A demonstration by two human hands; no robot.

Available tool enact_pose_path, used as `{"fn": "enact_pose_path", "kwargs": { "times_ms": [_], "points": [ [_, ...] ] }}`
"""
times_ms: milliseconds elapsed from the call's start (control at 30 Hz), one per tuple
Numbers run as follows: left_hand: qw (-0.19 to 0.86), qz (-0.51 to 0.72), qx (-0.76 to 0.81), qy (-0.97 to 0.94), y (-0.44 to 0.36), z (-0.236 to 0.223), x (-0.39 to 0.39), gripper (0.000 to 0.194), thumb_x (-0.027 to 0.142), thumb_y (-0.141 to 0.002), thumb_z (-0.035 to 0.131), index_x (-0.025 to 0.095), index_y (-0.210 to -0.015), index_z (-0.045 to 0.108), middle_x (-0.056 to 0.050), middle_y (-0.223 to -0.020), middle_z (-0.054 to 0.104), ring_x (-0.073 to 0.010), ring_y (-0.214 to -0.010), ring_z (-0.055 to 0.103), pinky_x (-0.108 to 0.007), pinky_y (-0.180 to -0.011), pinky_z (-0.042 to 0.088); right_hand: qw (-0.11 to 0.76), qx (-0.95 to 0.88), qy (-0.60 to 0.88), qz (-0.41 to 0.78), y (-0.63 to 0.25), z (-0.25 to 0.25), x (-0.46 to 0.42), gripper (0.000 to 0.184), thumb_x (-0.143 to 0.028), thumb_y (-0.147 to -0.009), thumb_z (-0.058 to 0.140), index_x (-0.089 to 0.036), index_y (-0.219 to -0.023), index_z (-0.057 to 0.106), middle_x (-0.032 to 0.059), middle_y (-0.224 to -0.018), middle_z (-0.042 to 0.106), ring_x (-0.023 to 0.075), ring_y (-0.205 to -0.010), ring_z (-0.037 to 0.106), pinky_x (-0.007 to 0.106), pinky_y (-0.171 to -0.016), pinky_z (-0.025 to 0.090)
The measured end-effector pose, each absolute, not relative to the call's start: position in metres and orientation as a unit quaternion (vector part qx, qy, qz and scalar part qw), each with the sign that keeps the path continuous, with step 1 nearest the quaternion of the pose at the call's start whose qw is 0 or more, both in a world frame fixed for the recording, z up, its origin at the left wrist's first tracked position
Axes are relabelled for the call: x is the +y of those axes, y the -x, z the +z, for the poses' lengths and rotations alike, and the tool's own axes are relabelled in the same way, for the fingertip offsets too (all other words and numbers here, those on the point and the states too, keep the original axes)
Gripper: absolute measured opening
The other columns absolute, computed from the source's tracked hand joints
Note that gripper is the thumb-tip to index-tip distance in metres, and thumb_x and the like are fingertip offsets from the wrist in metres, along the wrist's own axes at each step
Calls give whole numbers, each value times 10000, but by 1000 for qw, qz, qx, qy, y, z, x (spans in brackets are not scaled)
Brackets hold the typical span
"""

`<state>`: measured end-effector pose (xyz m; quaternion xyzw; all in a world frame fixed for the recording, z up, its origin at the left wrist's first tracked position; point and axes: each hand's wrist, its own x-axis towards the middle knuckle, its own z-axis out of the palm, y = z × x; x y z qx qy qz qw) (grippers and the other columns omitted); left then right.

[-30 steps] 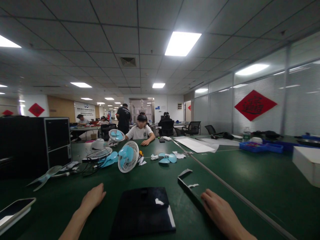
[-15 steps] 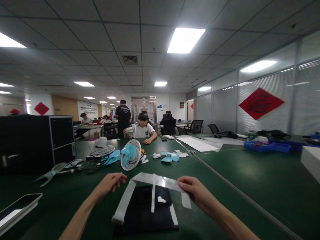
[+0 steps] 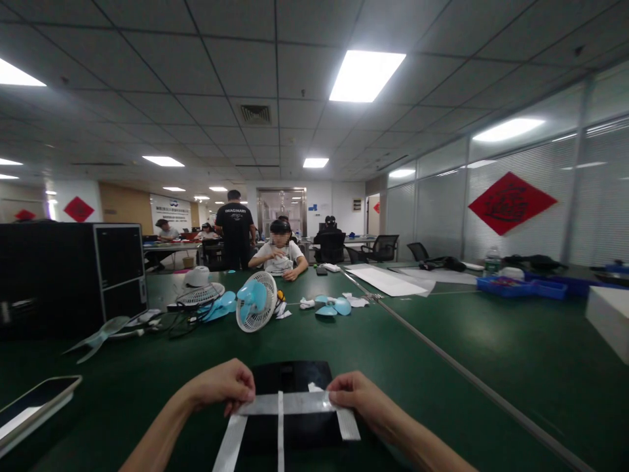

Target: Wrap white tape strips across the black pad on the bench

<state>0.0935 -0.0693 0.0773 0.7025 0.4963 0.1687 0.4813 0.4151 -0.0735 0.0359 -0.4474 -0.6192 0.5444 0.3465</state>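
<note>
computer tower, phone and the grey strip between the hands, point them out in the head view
computer tower (image 3: 120, 265): head view, on its front panel
phone (image 3: 34, 398): head view, on its dark screen
grey strip (image 3: 303, 402): head view, on its flat middle stretch, between the hands

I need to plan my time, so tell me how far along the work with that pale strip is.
Looks done: the pale strip's middle is stretched straight. In hand: the left hand and right hand pinch it over the black panel. Apparently left: straightening its angled ends, if wanted; whether it is fixed down I cannot tell.
</note>
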Motion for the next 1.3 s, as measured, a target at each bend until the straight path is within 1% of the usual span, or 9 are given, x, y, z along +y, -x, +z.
{"fn": "enact_pose_path", "kwargs": {
  "times_ms": [167, 367, 467, 533, 667, 833, 1033, 1167, 1300],
  "points": [
    [465, 150, 510, -708, -99, 64, -62, 202, 295, -612, 633, 126, -718, 662, 25, -549, 572, -82, -467, 468, -203, -450, 346, 318, -671, 486, 461, -415, 36, -74, 171, -213, -698, 601, -123, -804, 700, 21, -715, 669, 141, -676, 578, 236, -632, 409],
    [429, 122, 531, -721, -103, 54, -57, 185, 292, -592, 608, 139, -691, 642, 30, -519, 560, -92, -454, 474, -199, -420, 320, 287, -732, 498, 365, -413, 32, -72, 162, -165, -689, 582, -130, -785, 708, 18, -728, 688, 143, -681, 589, 224, -612, 411],
    [408, 115, 536, -730, -103, 52, -56, 189, 296, -596, 594, 145, -700, 641, 29, -528, 568, -97, -461, 486, -193, -411, 298, 277, -750, 504, 327, -413, 31, -72, 170, -188, -705, 585, -146, -805, 716, 31, -781, 706, 158, -723, 609, 229, -625, 421],
    [394, 116, 542, -733, -104, 52, -57, 182, 290, -594, 583, 148, -693, 639, 23, -542, 579, -106, -479, 508, -195, -424, 313, 273, -758, 507, 307, -412, 30, -73, 177, -206, -717, 588, -154, -823, 720, 39, -805, 711, 166, -738, 616, 234, -626, 423],
    [364, 121, 552, -741, -110, 55, -61, 165, 259, -584, 551, 147, -676, 632, 8, -586, 606, -121, -506, 540, -204, -451, 353, 272, -765, 505, 292, -411, 29, -75, 174, -222, -731, 585, -164, -830, 715, 36, -795, 709, 161, -721, 616, 229, -607, 414],
    [304, 101, 571, -756, -116, 60, -69, 167, 219, -584, 514, 164, -682, 636, -12, -644, 645, -150, -549, 590, -212, -455, 361, 280, -776, 502, 259, -410, 24, -74, 173, -218, -737, 566, -175, -830, 705, 25, -769, 696, 147, -691, 602, 218, -588, 400],
    [222, 81, 572, -786, -118, 60, -74, 168, 186, -620, 515, 198, -740, 632, -20, -769, 673, -171, -663, 611, -222, -499, 374, 276, -793, 508, 192, -410, 18, -72, 183, -216, -744, 544, -191, -842, 696, 34, -818, 681, 152, -724, 589, 222, -616, 395],
    [172, 62, 537, -824, -126, 66, -79, 224, 158, -664, 495, 216, -843, 616, 1, -863, 648, -146, -731, 564, -210, -550, 352, 257, -802, 517, 155, -408, 19, -73, 184, -197, -735, 540, -195, -847, 687, 38, -860, 665, 158, -776, 578, 225, -644, 384],
    [146, 52, 471, -869, -137, 69, -85, 306, 92, -697, 428, 233, -877, 631, 14, -918, 622, -118, -765, 536, -198, -635, 373, 245, -809, 516, 138, -408, 20, -74, 166, -188, -726, 555, -196, -840, 675, 29, -852, 638, 148, -772, 562, 219, -651, 377]
  ]
}}
